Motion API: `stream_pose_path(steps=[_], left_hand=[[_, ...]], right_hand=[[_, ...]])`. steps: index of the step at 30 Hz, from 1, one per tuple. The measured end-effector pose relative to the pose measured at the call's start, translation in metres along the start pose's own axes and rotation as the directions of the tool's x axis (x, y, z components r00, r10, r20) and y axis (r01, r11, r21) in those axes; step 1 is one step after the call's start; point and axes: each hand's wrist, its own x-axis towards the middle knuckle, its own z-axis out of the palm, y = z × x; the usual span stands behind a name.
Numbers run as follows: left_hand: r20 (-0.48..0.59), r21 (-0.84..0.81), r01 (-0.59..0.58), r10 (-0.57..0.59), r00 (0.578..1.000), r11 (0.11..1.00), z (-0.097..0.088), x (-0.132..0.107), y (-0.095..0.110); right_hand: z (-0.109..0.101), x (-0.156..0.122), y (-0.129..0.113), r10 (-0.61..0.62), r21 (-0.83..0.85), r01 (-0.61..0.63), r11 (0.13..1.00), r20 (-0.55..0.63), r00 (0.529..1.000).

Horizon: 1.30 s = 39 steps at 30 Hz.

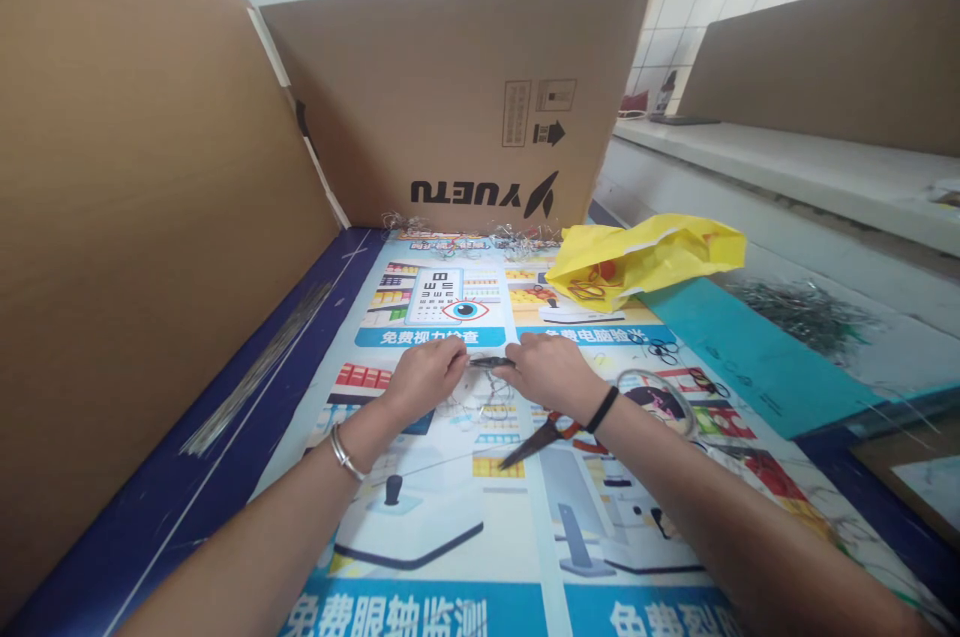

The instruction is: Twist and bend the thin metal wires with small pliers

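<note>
Pinching from both sides, the left hand and the right hand meet over the middle of the printed poster, with a dark slender piece held between them. Each hand's fingers are curled nearly closed, thumb against forefinger, and grip one end of the piece, so only its short middle shows in the gap. Fine wire hangs in loose loops just below it, above the poster; whether it is joined to the piece is too small to tell. By the look of it, the step in hand is fine fingertip work on the piece, a bend or a twist. Any further move would call for a firm pinch at both ends and small, even wrist turns, with the dangling wire kept from snagging. The piece's long axis runs left to right, close to level and roughly square to the forearms. Neither end can be called its tip, since the fingertips cover both. Scissors lie closed on the poster just beneath the right wrist, blades pointing near and left, orange handles tucked under the arm. A yellow bag sits farther right, a bundle of straight wires lies along the left cardboard wall, and a wire tangle lines the far cardboard wall.
</note>
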Motion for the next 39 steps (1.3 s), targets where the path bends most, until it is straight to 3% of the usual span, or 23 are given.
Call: stream_pose_path(steps=[7, 15, 39], left_hand=[[0.005, -0.066, -0.042, 0.042, 0.999, 0.997, -0.001, 0.002, -0.004], [-0.017, -0.095, -0.128, 0.127, 0.992, 0.987, 0.000, 0.004, -0.006], [0.000, -0.122, -0.176, 0.178, 0.984, 0.977, -0.001, 0.004, -0.006]], right_hand=[[-0.003, 0.001, 0.017, -0.025, 0.020, 0.025, 0.999, 0.028, 0.999], [-0.001, 0.000, 0.013, -0.129, -0.008, 0.129, 0.992, -0.030, 0.991], [0.006, 0.001, 0.011, -0.148, -0.015, 0.148, 0.989, 0.004, 0.989]])
